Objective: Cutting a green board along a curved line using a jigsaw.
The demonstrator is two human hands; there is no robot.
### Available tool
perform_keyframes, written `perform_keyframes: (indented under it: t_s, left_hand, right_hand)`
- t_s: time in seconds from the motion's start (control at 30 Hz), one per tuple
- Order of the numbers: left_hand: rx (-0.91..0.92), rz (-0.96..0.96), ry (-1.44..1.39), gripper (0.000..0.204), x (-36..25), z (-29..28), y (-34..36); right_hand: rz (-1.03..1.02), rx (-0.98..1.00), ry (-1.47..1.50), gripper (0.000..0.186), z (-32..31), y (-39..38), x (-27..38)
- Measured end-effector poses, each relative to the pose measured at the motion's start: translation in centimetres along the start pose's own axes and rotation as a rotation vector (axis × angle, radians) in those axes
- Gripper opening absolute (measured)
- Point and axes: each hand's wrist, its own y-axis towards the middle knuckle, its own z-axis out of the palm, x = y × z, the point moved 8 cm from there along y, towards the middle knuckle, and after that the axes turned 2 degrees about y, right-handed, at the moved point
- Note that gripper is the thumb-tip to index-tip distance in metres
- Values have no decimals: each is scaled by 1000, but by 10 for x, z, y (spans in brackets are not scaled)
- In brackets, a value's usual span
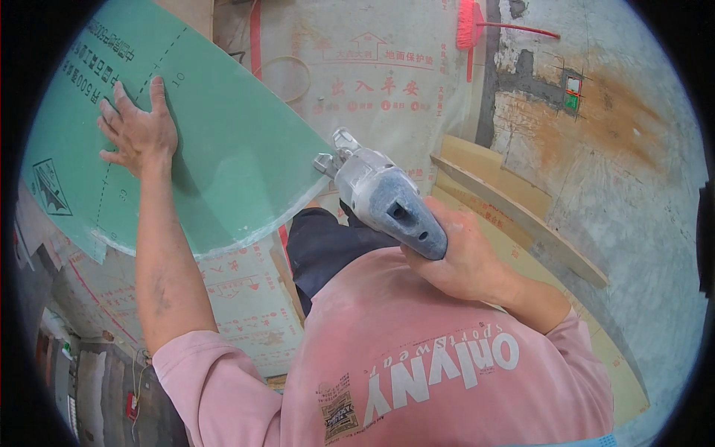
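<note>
A large green plasterboard sheet [223, 149] fills the upper left, with dark print, a dashed line and a whitish, chalky near edge. My left hand [141, 130] lies flat on it, fingers spread. In my right hand [465, 257] is a dusty grey handheld power tool [380, 186], gripped round its rear body. Two silver metal prongs stick out from its head and meet the sheet's right corner; whether they touch it I cannot tell. My palm hides part of the tool's rear end.
Printed protective sheeting [357, 67] covers the floor ahead. A long wooden strip [529, 223] lies beside tan boards [477, 160] on the right. At the top right, a pink broom [469, 26] is near the bare grey wall [618, 171], which has a small recessed box [572, 93].
</note>
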Motion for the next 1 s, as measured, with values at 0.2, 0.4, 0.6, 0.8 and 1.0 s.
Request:
perform_keyframes:
  t_s: [0.2,0.4,0.6,0.8,1.0]
  left_hand:
    - [9,0,6,91,0,3,-1]
    - [-13,8,7,90,1,5,2]
    - [-40,23,4,92,3,15,5]
    - [2,65,-424,83,20,-15,-29]
    - [-105,-411,-1175,24,0,-90,-233]
  right_hand:
    - [53,-6,7,26,0,-3,-5]
    - [32,-43,-93,35,-14,-20,-6]
    - [53,-186,-100,39,-51,-56,-16]
    - [-75,-197,-281,40,-92,-50,5]
    - [-289,-25,-394,35,-111,1,19]
